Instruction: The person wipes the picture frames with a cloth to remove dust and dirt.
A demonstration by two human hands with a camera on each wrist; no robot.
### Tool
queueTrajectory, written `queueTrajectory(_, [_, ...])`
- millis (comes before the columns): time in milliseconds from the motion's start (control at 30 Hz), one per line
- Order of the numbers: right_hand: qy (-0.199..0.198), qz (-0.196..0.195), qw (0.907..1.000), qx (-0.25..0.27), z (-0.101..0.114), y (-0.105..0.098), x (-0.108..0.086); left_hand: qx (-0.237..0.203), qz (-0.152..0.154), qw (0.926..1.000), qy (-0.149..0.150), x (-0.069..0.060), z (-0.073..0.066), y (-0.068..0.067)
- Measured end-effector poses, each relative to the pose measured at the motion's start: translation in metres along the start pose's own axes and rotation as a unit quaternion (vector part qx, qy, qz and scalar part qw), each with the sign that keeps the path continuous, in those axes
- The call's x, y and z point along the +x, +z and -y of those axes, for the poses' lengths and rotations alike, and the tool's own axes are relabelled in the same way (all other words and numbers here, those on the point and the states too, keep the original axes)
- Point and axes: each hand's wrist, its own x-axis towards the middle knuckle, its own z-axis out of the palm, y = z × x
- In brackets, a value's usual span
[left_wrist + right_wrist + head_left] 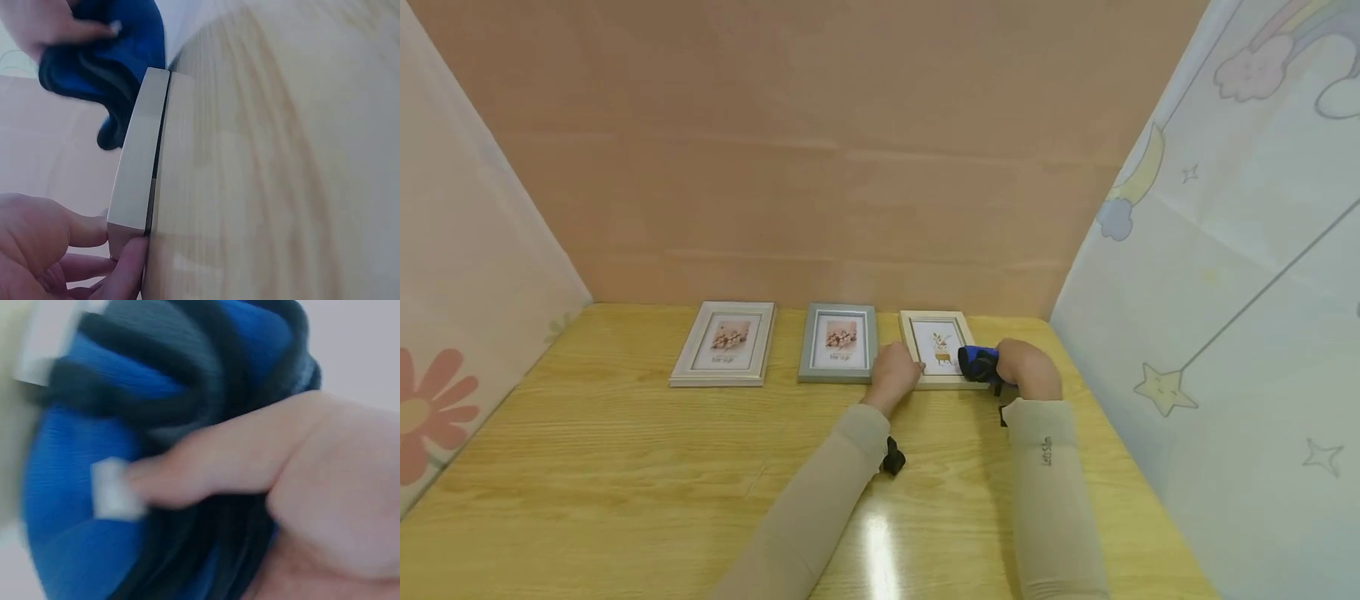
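A cream photo frame [937, 346] with a plant picture lies face up on the table, the rightmost of three. My left hand [895, 373] is at its near left corner; in the left wrist view, thumb and fingers pinch that corner of the frame [139, 150]. My right hand [1028, 368] grips a bunched blue cloth [976, 364] with black edging over the frame's right side. Up close, the thumb presses on the blue cloth [69, 481] beside a small white patch. Whether the cloth touches the frame cannot be told.
A grey-green photo frame [805, 350] lies just left of my left hand, and a whitish photo frame [688, 350] farther left. They rest on a wood-grain table [625, 483]. A brown panel [820, 167] stands behind, with patterned sheets at both sides.
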Motion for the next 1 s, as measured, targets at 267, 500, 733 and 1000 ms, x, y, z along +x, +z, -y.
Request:
queueTrajectory(267, [0.005, -0.137, 0.9889, 0.057, -0.006, 0.028, 0.052, 0.009, 0.001, 1.0, 0.003, 0.003, 0.004, 0.006])
queueTrajectory(500, [-0.044, -0.232, 0.9699, 0.059, 0.021, 0.035, 0.078, 0.002, -0.002, 1.0, 0.009, 0.0, 0.005, 0.005])
queueTrajectory(733, [-0.133, -0.151, 0.9795, -0.009, 0.038, 0.04, 0.087, -0.01, 0.005, 0.9999, 0.01, 0.012, 0.008, 0.007])
queueTrajectory(1000, [-0.064, -0.188, 0.9801, -0.008, 0.003, 0.037, 0.083, -0.018, 0.002, 0.9998, 0.0, 0.004, 0.007, 0.003])
